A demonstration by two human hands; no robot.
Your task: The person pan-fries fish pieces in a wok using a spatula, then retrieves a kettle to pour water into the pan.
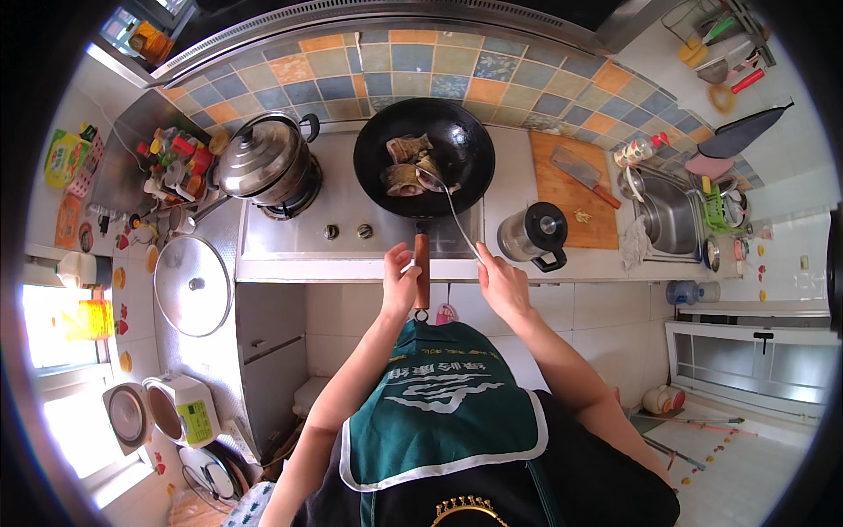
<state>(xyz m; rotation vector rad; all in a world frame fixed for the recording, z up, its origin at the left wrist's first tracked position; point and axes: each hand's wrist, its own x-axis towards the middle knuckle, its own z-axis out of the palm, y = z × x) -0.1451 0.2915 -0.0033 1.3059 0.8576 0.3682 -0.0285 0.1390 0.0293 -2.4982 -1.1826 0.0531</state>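
Note:
A black wok (379, 141) sits on the stove with several pieces of fish (404, 179) in its bottom. My right hand (504, 283) grips the handle of a metal cooking utensil (461, 224). Its head lies in the wok against the fish, and part of its shape is hard to make out. Beside the wooden wok handle (422, 270) is my left hand (400, 280), its fingers loosely bent and apart. The thumb lies at the handle's left side, but the fingers are not wrapped around it.
A lidded steel pot (263, 158) occupies the left burner. Right of the stove stand a glass jug (527, 234) and a cutting board (550, 148) bearing a cleaver (576, 168). Beyond is the sink (678, 221). A glass lid (193, 284) lies on the left counter.

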